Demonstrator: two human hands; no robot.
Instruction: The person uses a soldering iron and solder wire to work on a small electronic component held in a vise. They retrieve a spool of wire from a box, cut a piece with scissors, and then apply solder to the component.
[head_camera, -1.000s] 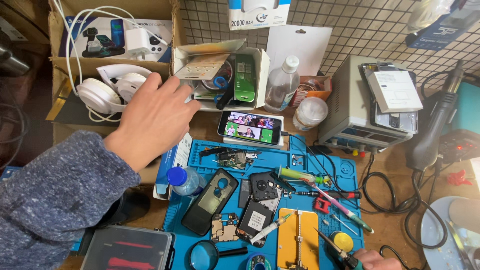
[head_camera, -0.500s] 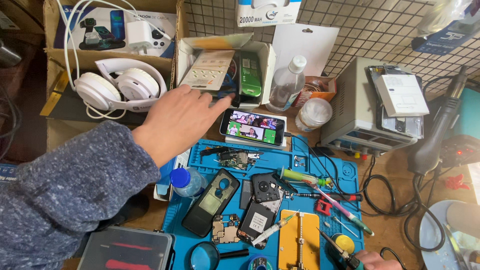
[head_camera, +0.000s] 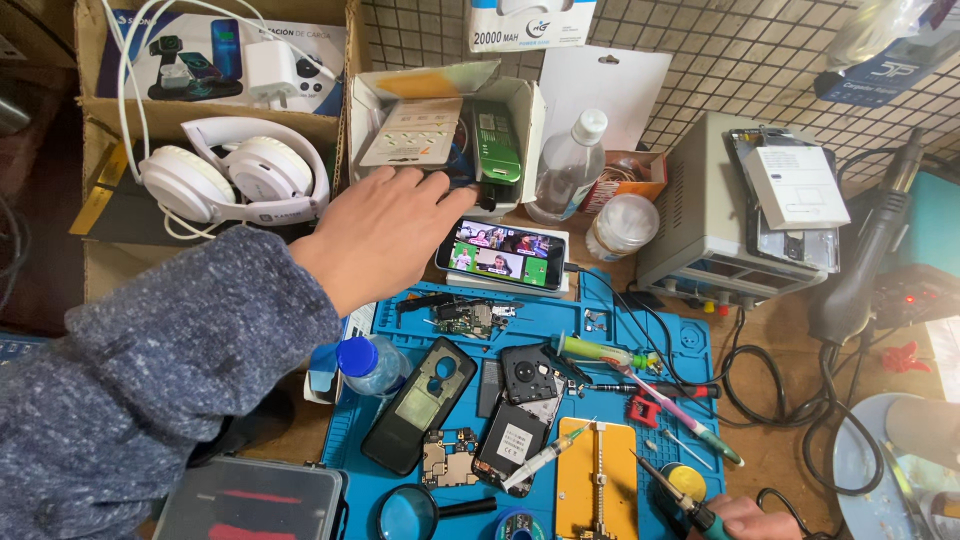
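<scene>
Card box (head_camera: 445, 125): small and white, open on its side against the wire grid, with flat packs stacked inside.
Beige pack (head_camera: 410, 132): lies in the box's left half, white with an orange corner.
Green pack (head_camera: 497, 145): stands upright in the box's right half, a dark end poking out below.
Charger box (head_camera: 225, 50): wide and dark blue, at the back of a brown carton, printed with pictures of white gadgets.
Headphones (head_camera: 230, 175): white, lying in the carton in front of the charger box, with a white cable looped above them.
Hanging pack (head_camera: 530, 20): white, hooked on the grid at the top edge.
Blank card (head_camera: 605, 90): white with a hang slot, leaning on the grid behind a clear bottle (head_camera: 567, 165).
Blue bag (head_camera: 885, 65): hangs at the top right of the grid.
White label (head_camera: 795, 185): a square on the grey power supply (head_camera: 700, 215).
Left hand (head_camera: 385, 225): reaches in from a grey knit sleeve, palm down, fingers stretched and slightly spread, gripping nothing; fingertips (head_camera: 435, 185) at the lower edge of the card box, just under the beige pack.
Phone (head_camera: 503, 254): screen lit, lying flat just right of the left hand, at the top edge of the blue mat (head_camera: 690, 340).
Right hand (head_camera: 745, 518): only part shows at the bottom edge, closed round a thin teal tool (head_camera: 675, 490).
</scene>
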